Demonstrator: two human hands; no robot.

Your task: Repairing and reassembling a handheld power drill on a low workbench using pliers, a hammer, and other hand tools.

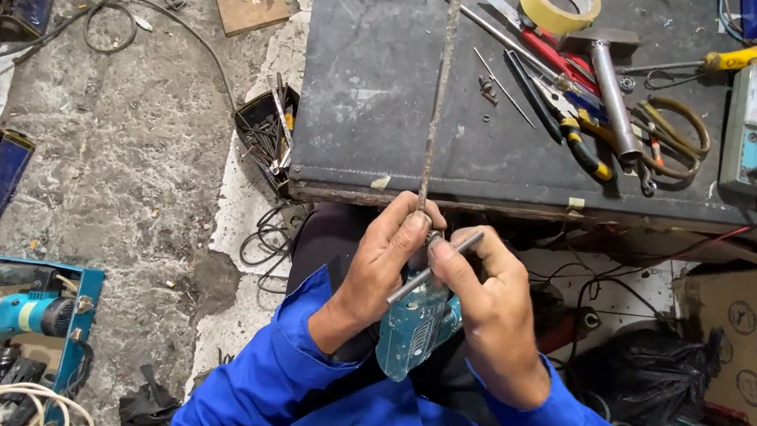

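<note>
Blue sleeves frame both hands at lower centre: the left hand [383,262] pinches a long drill bit [439,91] running straight up over the counter [368,90]; the right hand [487,296] grips a chuck key [432,270] against the teal drill [416,326].

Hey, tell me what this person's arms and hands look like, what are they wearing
Both arms are covered by long bright blue sleeves of a work shirt, ending at the wrists. The left hand and right hand are bare: no gloves, rings, or watch visible.
</note>
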